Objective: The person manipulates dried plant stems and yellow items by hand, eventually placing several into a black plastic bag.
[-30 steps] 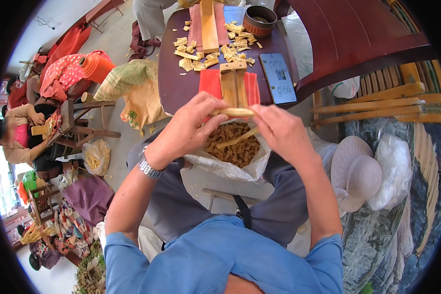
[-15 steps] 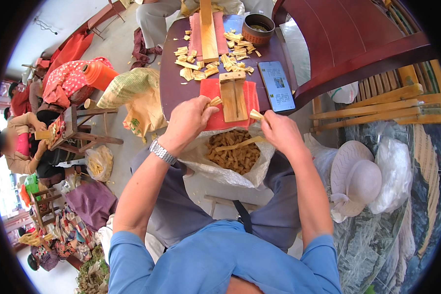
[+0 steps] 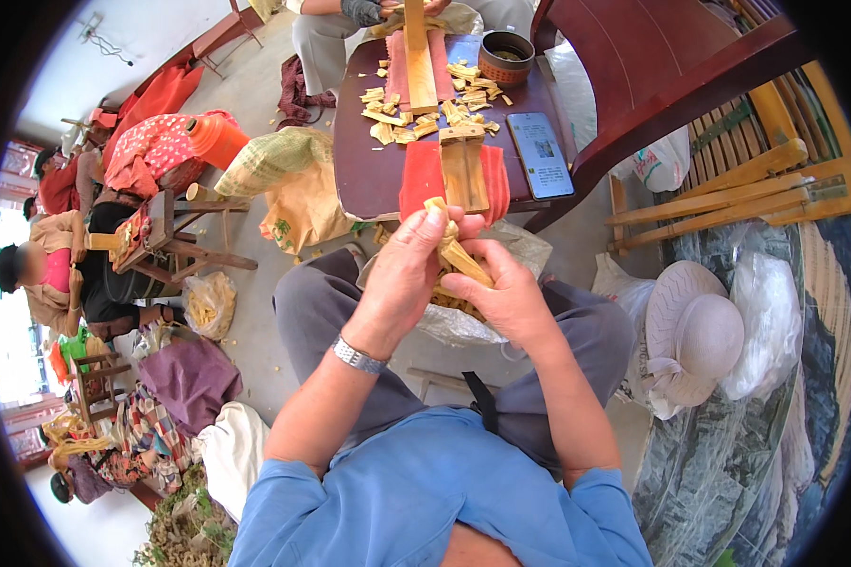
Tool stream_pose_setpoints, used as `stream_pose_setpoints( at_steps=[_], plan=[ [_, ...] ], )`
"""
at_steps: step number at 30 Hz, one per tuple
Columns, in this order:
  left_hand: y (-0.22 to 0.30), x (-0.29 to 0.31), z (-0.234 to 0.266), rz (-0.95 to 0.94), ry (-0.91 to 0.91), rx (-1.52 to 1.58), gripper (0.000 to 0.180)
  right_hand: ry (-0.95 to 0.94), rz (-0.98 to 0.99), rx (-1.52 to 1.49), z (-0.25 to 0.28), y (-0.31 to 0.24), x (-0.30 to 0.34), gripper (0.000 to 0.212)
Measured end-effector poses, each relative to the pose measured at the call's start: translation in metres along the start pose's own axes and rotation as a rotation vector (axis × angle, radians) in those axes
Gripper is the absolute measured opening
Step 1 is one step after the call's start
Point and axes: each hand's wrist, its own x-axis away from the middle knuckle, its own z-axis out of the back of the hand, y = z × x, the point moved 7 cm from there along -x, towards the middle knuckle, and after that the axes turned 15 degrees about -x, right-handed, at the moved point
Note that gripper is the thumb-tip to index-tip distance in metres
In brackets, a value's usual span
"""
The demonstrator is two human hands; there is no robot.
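Note:
My left hand (image 3: 408, 269) and my right hand (image 3: 509, 291) meet over an open white sack (image 3: 459, 328), mostly hidden beneath them. Both are closed on pale yellow dried pieces that look like bark or root. One short yellow piece (image 3: 435, 203) pokes out above my left thumb. A longer yellow strip (image 3: 467, 263) lies between the two hands, pinched by my right fingers. Just beyond, a small wooden block with a crosspiece (image 3: 465, 175) rests on a red cloth (image 3: 421, 184) at the table's near edge.
Chopped yellow pieces (image 3: 404, 134) lie scattered on the dark red table (image 3: 355, 170), beside a long wooden board (image 3: 422, 80), a brown cup (image 3: 506, 59) and a phone (image 3: 541, 156). A person's gloved hand (image 3: 361, 11) is opposite. A red chair (image 3: 648, 71) and a hat (image 3: 695, 331) are right.
My hands have come together and nearer to me, from being apart on either side of the wooden block. The long strip lying over the sack's contents is now hidden.

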Motion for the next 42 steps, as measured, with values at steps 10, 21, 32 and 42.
stream_pose_setpoints(
  at_steps=[10,21,32,42],
  plan=[
    [-0.029,0.031,0.023,0.077,0.036,-0.083,0.031,-0.019,0.086,0.276,-0.026,0.008,0.026,0.019],
    [-0.042,0.021,0.071,0.106,0.173,-0.283,0.031,-0.237,0.133,0.575,-0.071,0.028,0.062,0.021],
    [-0.1,0.082,0.035,0.458,-0.205,-0.244,0.055,0.091,0.358,0.362,-0.014,-0.009,0.077,0.019],
    [-0.059,0.108,-0.002,0.422,-0.26,0.165,0.045,-0.505,0.84,0.638,-0.112,-0.04,0.137,0.02]
  ],
)
